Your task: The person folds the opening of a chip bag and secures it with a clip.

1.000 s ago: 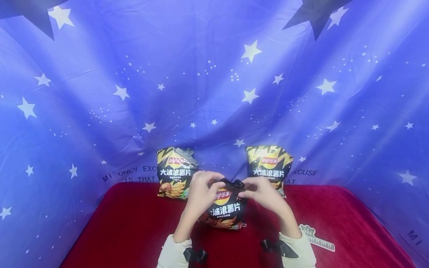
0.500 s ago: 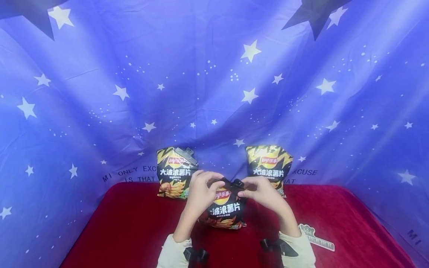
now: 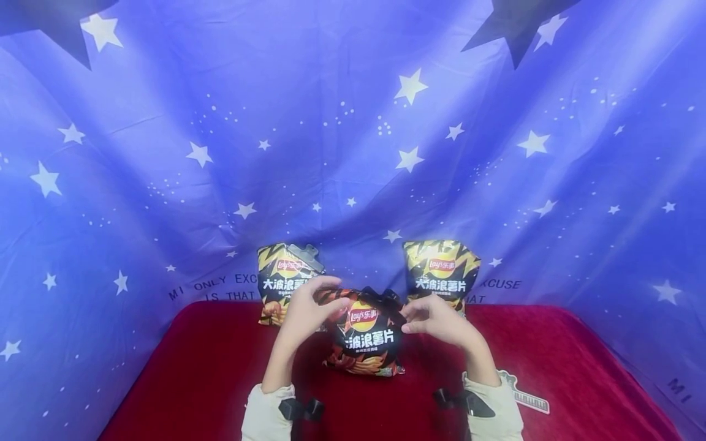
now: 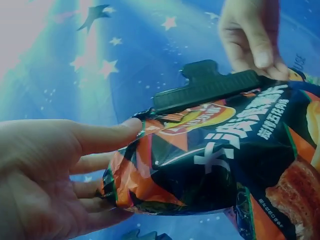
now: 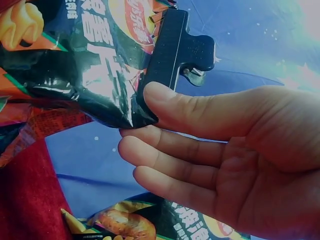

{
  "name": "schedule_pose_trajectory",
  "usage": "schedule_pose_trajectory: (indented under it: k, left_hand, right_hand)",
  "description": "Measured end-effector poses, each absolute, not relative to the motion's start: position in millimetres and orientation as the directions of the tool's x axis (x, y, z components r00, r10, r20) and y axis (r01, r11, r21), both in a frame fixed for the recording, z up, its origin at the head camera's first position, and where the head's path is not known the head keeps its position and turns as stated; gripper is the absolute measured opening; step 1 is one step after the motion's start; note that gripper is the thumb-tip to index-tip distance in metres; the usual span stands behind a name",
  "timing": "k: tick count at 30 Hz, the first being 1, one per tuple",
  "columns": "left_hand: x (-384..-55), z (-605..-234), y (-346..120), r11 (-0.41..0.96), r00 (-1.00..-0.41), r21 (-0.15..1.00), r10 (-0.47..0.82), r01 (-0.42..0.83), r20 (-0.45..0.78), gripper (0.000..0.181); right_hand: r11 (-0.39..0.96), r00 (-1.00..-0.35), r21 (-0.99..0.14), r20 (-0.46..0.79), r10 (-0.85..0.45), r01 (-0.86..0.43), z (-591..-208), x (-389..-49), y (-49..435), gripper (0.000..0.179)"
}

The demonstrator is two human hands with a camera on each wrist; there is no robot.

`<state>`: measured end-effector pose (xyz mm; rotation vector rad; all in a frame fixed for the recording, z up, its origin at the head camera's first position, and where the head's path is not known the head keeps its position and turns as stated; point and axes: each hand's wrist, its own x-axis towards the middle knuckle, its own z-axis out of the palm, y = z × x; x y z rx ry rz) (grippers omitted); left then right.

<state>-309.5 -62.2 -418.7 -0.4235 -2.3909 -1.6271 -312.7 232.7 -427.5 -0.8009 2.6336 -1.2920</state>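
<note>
A black and orange bag of potato chips [image 3: 366,343] stands on the red cloth, leaning back. A black clip [image 4: 207,90] lies across its folded top edge. My left hand [image 3: 303,312] holds the bag's upper left corner; in the left wrist view the thumb lies on the front and the fingers pass behind. My right hand [image 3: 436,318] pinches the opposite top corner, its thumb at the end of the clip in the right wrist view. Its other fingers are loosely bent below the corner.
Two yellow and black chip bags stand behind, one at left [image 3: 273,269] with a grey clip [image 3: 306,256] on its top, one at right [image 3: 441,266]. A white clip with a piano-key print [image 3: 529,401] lies at right on the red cloth [image 3: 579,349]. A blue starry curtain [image 3: 353,122] hangs behind.
My left hand has moved left and spread wider, uncovering more of the bag's front and the clip. My right hand has shifted slightly right and down. The rear bags stay put.
</note>
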Motion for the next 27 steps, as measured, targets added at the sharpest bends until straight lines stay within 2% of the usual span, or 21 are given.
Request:
schedule_pose_trajectory:
  k: [4,12,19,27]
  left_hand:
    - [-313.7,-420.4,-70.4,0.243,-0.956,0.926,0.11,0.29,0.27,0.044]
    - [-315.6,-422.3,-82.0,0.182,-0.978,0.97,0.16,0.163,0.134,0.035]
    - [-315.4,-425.6,-81.6,0.187,-0.972,0.968,0.19,0.17,0.134,0.024]
    - [-313.6,-420.5,-79.1,0.232,-0.976,0.955,0.158,0.186,0.151,0.021]
  right_hand:
    - [0.494,-0.857,-0.769,0.131,-0.498,-0.405,-428.3,-314.9,232.8,0.017]
    - [0.495,-0.865,-0.775,0.127,-0.486,-0.392,-432.9,-317.5,232.1,0.01]
    - [0.46,-0.869,-0.812,0.111,-0.482,-0.359,-439.8,-318.0,234.2,0.008]
    - [0.448,-0.877,-0.816,0.142,-0.459,-0.366,-437.9,-314.7,234.7,0.007]
